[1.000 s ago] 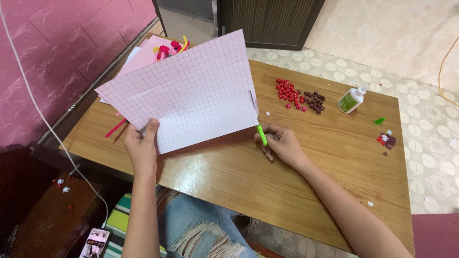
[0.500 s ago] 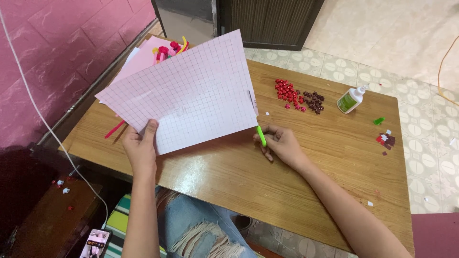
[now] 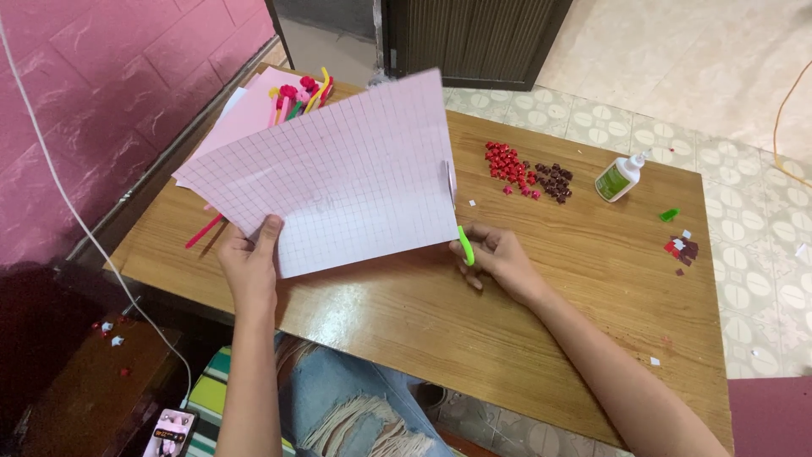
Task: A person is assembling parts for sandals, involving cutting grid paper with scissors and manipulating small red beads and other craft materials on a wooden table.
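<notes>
You're pinching the gridded pink sheet [image 3: 338, 173] with your left hand [image 3: 251, 258], lifting it taut; your right hand [image 3: 499, 258] is gripping green-handled scissors [image 3: 464, 245] cutting its edge.

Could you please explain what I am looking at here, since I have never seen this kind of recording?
There is no machine: a person wears a camera on the head, looking down at their own two hands over a brown wooden table. The left hand holds up a large pink sheet of squared paper. The right hand grips green-handled scissors at the sheet's edge. On the table lie small red paper pieces, darker maroon pieces, a white glue bottle with a green label and, behind the sheet, colourful strips.
</notes>
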